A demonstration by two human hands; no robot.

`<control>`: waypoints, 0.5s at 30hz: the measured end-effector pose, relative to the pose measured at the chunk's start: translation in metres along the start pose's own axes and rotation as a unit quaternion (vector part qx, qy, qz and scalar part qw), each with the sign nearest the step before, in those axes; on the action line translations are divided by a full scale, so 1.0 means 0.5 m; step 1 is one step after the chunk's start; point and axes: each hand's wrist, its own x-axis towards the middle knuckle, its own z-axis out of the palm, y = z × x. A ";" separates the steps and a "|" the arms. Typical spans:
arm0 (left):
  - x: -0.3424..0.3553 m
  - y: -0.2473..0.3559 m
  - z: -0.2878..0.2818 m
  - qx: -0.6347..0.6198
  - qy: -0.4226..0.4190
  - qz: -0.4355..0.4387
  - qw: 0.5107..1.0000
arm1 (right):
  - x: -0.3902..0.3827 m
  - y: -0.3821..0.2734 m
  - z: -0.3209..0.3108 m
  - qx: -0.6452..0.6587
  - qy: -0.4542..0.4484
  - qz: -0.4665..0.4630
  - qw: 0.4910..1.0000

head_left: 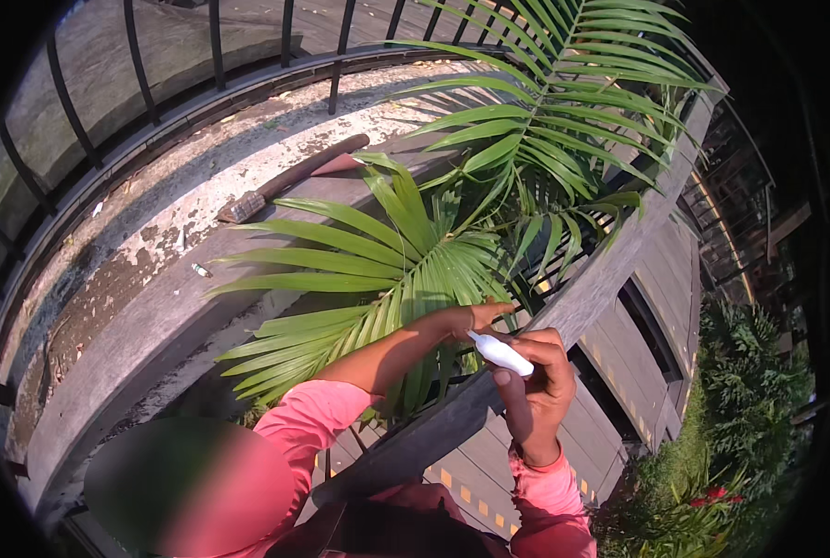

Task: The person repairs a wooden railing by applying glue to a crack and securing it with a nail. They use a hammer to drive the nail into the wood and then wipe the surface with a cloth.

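Observation:
My right hand [547, 386] is closed around a small white squeeze bottle [503, 355], whose narrow nozzle points up and to the left. Beyond the bottle, my left hand [475, 319] reaches out over the grey curved handrail [587, 298], beside the green palm fronds [415, 270]. One of its fingers stretches to the right. The bottle and my right hand cover part of the left hand, and I see nothing held in it. Pink sleeves [317, 414] cover both arms down to the forearms.
On the grey ledge [145, 307] at the left lie a long dark-handled tool with a rough, brush-like end [243, 206], a reddish flat scrap [338, 165] and a small white piece [201, 270]. Black metal bars [215, 46] stand behind. Wooden decking [610, 372] and shrubs [750, 400] are at the right.

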 end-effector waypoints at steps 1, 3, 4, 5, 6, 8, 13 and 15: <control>0.015 -0.015 -0.005 -0.008 -0.011 -0.013 1.000 | -0.052 0.030 -0.079 -0.061 0.039 0.048 0.996; 0.051 -0.089 -0.007 -0.034 -0.009 -0.032 0.999 | -0.120 0.048 -0.167 -0.079 0.144 0.123 0.979; 0.067 -0.097 0.008 -0.049 -0.022 -0.024 0.998 | -0.145 0.042 -0.194 -0.077 0.186 0.141 0.969; 0.076 -0.092 0.018 -0.061 -0.026 -0.019 0.998 | -0.164 0.039 -0.213 -0.068 0.223 0.154 0.960; 0.075 -0.081 0.022 -0.073 -0.040 -0.019 0.996 | -0.177 0.048 -0.225 -0.091 0.231 0.140 0.959; 0.064 -0.062 0.022 -0.096 -0.058 -0.016 0.994 | -0.177 0.057 -0.227 -0.153 0.192 0.119 0.962; 0.044 -0.064 0.016 -0.077 -0.035 -0.046 0.995 | -0.148 0.068 -0.210 -0.258 0.104 0.095 0.956; 0.044 -0.073 0.013 -0.073 -0.022 -0.055 0.996 | -0.141 0.079 -0.206 -0.263 0.095 0.074 0.957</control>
